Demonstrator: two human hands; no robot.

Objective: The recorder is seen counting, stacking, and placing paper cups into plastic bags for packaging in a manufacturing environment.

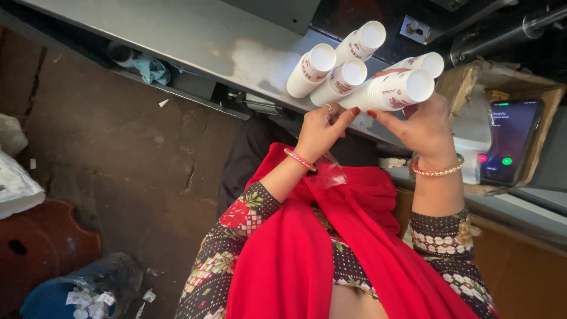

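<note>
The person holds a bunch of white plastic tubes with red print and open round ends [378,77] up in front of the long grey metal bench [177,29]. There are about five tubes, fanned out like fingers, and they sit in the air between both hands, just over the bench edge.

The right hand [426,127] is wrapped around the nearest tube and pinches it tight. The left hand [322,127] is curled too, with its fingertips pressed on the bottom ends of the other tubes.

What could go wrong? The tubes look smooth and slippery, and each hand is holding more than one. If a grip loosens, a tube could slide out and fall to the cracked brown floor [118,147], which looks dirty. The tubes look thin and hollow, so a hard squeeze might dent one. The red cloth scarf [307,248] hangs close below and could catch a falling tube, or hide it.

A phone with a lit screen [508,142] leans in a worn brown cardboard box [472,82] just beside the right hand. A bump from the wrist could knock it over.

The bench looks hard, flat and scratched. The bead bracelets on both wrists look shiny.
</note>
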